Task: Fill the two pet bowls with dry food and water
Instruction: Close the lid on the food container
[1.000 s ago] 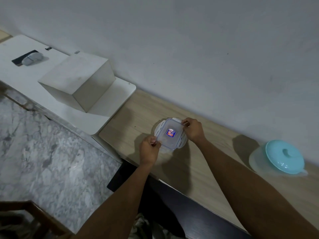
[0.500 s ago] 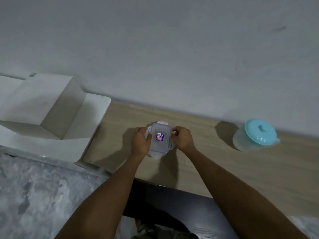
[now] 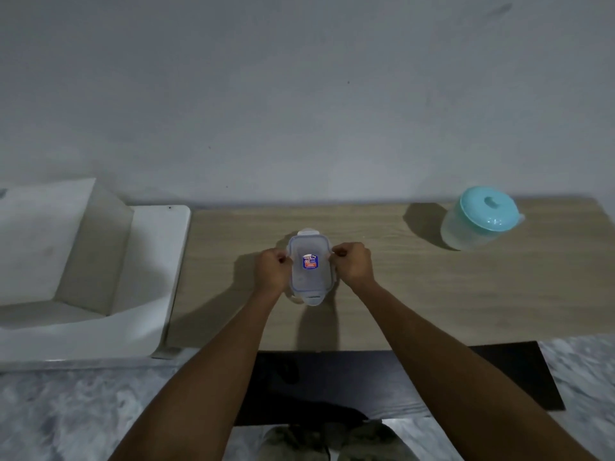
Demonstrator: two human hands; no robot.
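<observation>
A small clear plastic container [image 3: 310,271] with a snap-lock lid and a red-and-blue sticker sits on the wooden tabletop [image 3: 416,294]. My left hand [image 3: 273,269] grips its left side and my right hand [image 3: 352,266] grips its right side, fingers curled at the side latches. What is inside the container cannot be made out. A translucent jug with a turquoise lid [image 3: 481,219] stands at the back right of the tabletop, untouched. No pet bowls are in sight.
A white platform [image 3: 146,277] with a white box [image 3: 43,241] on it adjoins the tabletop on the left. A grey wall rises directly behind. Marble floor [image 3: 83,410] and a dark panel [image 3: 366,377] lie below the table's front edge.
The view has swung round so the table lies square in front. Both hands have shifted from the container's corners to its left and right sides.
</observation>
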